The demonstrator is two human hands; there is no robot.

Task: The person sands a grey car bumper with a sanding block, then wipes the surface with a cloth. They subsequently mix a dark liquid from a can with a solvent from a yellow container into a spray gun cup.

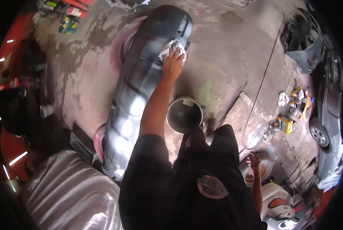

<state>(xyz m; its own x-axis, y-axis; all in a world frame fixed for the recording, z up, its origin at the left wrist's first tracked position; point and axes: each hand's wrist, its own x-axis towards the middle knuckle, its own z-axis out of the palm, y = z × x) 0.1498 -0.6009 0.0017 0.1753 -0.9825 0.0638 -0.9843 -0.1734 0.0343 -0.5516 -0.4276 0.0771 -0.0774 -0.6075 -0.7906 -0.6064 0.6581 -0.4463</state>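
A long dark grey car bumper (140, 73) runs from the far middle down toward the near left, with bright light reflected on its lower half. My left hand (173, 65) presses a crumpled white cloth (177, 45) against the right side of its far end, below a small rectangular cutout. The palm side is hidden. Off to my right, my right hand (254, 161) hangs in the air with its fingers loosely apart and nothing in them. A wheel (269, 168) lies on the floor below it. Between my left forearm and my legs stands a round bucket (185, 115) with a pale rim.
Reddish round supports (115, 50) show beneath the bumper. A silvery cover (64, 191) drapes something at the near left. Along the right are a grey car (330, 126), another bumper (307, 57), several cans, a yellow box (285, 125) and a hose (265, 73) crossing the floor.
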